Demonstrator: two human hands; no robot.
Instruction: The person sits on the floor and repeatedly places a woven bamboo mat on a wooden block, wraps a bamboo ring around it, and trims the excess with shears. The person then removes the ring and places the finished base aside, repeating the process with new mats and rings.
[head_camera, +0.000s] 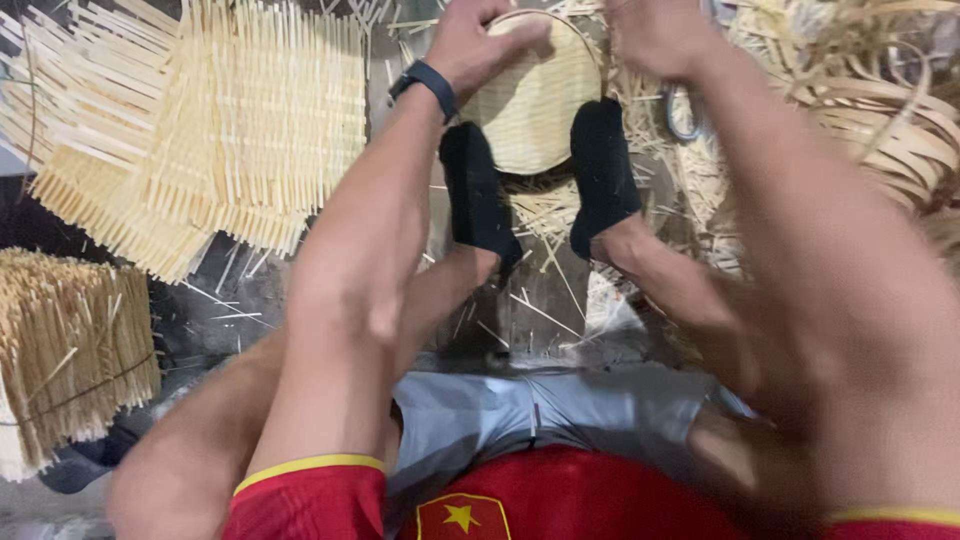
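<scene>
— Nearest to you, what is there?

— Red shirt hem (520, 500) with a yellow star at six o'clock, then grey shorts (560, 415) above it; both my forearms run up from there toward twelve.

— And your hands?

— Left hand (475, 45) lies at about eleven o'clock, palm and fingers pressed on the upper left rim of the round woven bamboo tray (535, 105), a dark band on that wrist; right hand (655, 35) sits at about one o'clock, fist closed narrow around something at the tray's right edge; what it grips I cannot tell, though a metal ring (683, 112) hangs just below it.

— Where is the tray itself?

— Up at twelve o'clock, on the ground between my hands; both feet in black socks (605, 170) rest against its lower edge, one on either side.

— Around that?

— Woven bamboo mats (230, 120) with loose fringed ends spread at ten o'clock; a tied bundle of bamboo sticks (70, 350) at eight; curled bamboo strips (880, 120) heaped at two; thin splinters scattered over the floor (530, 310) between my legs.
</scene>
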